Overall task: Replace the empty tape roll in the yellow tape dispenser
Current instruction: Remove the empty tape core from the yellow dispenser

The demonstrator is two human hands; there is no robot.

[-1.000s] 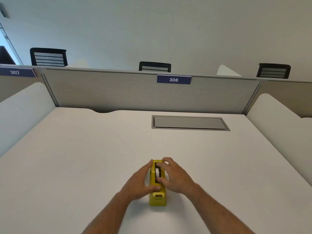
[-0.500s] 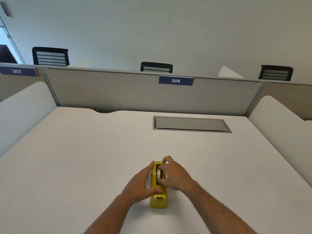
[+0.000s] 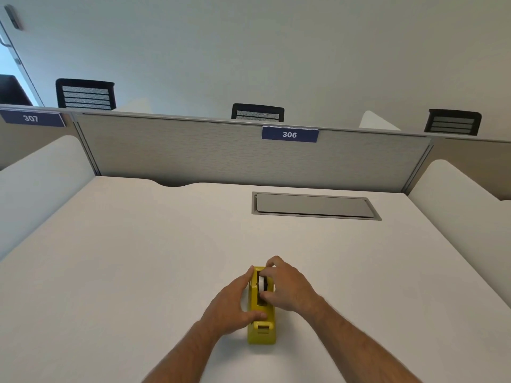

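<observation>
Soft, even light, and your picture is clear.
Straight lines bend near the edges; your arms look a little blurry.

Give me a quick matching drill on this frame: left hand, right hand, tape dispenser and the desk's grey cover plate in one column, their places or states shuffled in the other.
Things:
1. left hand
2. right hand
3. yellow tape dispenser
4. grey cover plate

States:
A. set flush in the desk, far side
B. fingers pinching the white roll
C. standing on the desk between both hands
D. braced against the dispenser's side, thumb on top

Pairs: 1-D, 2-B, 3-C, 4-A
</observation>
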